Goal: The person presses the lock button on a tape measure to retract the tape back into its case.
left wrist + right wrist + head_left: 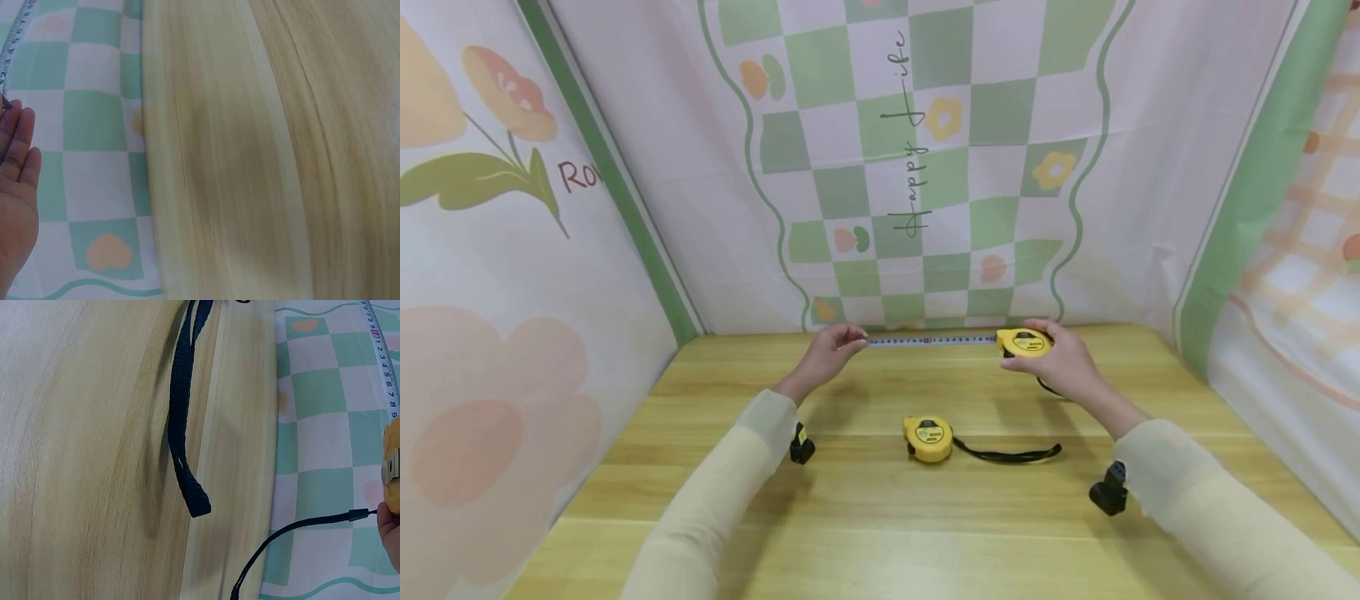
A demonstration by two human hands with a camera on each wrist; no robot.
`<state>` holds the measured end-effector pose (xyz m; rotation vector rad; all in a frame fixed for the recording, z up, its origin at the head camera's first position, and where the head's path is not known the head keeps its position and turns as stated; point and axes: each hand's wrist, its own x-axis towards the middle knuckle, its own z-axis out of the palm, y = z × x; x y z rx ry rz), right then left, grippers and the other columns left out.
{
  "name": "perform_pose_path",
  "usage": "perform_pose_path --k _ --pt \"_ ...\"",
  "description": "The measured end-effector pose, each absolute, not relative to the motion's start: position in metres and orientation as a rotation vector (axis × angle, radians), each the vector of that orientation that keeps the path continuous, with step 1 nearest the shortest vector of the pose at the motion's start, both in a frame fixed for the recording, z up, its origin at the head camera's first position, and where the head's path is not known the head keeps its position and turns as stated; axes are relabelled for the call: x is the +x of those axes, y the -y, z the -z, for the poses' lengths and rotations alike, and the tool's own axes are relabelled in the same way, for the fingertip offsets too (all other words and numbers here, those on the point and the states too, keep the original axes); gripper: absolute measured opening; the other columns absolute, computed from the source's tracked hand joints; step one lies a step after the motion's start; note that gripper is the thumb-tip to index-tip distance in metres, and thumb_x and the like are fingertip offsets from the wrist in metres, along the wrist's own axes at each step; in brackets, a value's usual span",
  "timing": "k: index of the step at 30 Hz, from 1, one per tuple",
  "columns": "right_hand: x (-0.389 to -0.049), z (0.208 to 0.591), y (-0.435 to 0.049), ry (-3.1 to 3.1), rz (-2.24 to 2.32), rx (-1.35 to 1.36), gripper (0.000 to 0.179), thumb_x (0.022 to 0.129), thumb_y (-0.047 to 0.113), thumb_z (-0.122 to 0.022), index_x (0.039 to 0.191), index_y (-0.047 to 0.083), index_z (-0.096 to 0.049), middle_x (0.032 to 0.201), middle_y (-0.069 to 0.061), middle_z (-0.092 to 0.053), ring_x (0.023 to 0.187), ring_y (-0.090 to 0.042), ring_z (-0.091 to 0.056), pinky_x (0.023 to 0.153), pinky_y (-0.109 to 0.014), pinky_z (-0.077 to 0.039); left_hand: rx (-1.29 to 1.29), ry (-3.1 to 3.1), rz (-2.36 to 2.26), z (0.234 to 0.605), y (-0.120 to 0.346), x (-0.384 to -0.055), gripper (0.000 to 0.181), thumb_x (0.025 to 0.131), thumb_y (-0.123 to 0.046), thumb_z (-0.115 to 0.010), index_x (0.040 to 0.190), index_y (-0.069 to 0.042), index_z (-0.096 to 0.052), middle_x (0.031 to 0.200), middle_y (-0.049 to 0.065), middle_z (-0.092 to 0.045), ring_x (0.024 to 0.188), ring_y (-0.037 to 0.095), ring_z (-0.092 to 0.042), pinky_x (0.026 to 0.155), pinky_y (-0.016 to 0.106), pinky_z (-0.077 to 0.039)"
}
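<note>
My right hand (pixel 1063 358) grips a yellow tape measure (pixel 1024 342), held up near the table's far edge. From it a white measuring blade (pixel 932 340) runs straight out to the left. My left hand (pixel 831 357) pinches the blade's free end between thumb and fingers. In the right wrist view the numbered blade (pixel 380 362) enters the yellow case (pixel 392 469), and a black wrist strap (pixel 300 524) hangs from the case. The left wrist view catches only part of the left hand (pixel 17 169) beside the blade (pixel 14 37). A second yellow tape measure (pixel 928 439) lies on the table.
The second tape's black strap (pixel 1011 456) stretches right across the wooden table (pixel 865 533). Behind the table hangs a green and white checked cloth (pixel 880 167), with printed curtains at both sides. Small black devices sit at the left wrist (pixel 802 446) and right wrist (pixel 1109 490).
</note>
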<state>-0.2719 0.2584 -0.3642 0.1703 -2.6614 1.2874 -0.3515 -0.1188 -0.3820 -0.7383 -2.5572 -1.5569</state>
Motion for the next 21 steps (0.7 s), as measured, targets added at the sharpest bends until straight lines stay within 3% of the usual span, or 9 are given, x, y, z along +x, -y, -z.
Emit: perform_pose_path --k 12,21 --pt "-0.2713 0.3658 -0.2521 2.661 -1.296 0.174 0.097 0.076 0.047 -0.081 0.147 0.001 -0.035 0.135 -0.026 -0.044 0.109 -0.037 -0.051 0.082 -0.045 -0.047 -0.785 2.536 1.532 0.3834 0.1143 -0.3510 0.016 0.096 -0.016 -0.062 0.105 -0.003 -0.065 0.099 0.006 -0.066 0.099 0.020 -0.061 0.089 0.035 -0.050" --pt "-0.2722 0.3674 -0.2490 2.665 -1.297 0.158 0.098 0.075 0.050 -0.081 0.148 0.003 -0.036 0.132 -0.024 -0.046 0.103 -0.033 -0.053 0.075 -0.037 -0.049 -0.795 2.552 1.541 0.3852 0.1099 -0.3516 0.014 0.098 -0.019 -0.061 0.104 -0.007 -0.065 0.102 0.011 -0.066 0.100 0.019 -0.060 0.089 0.036 -0.050"
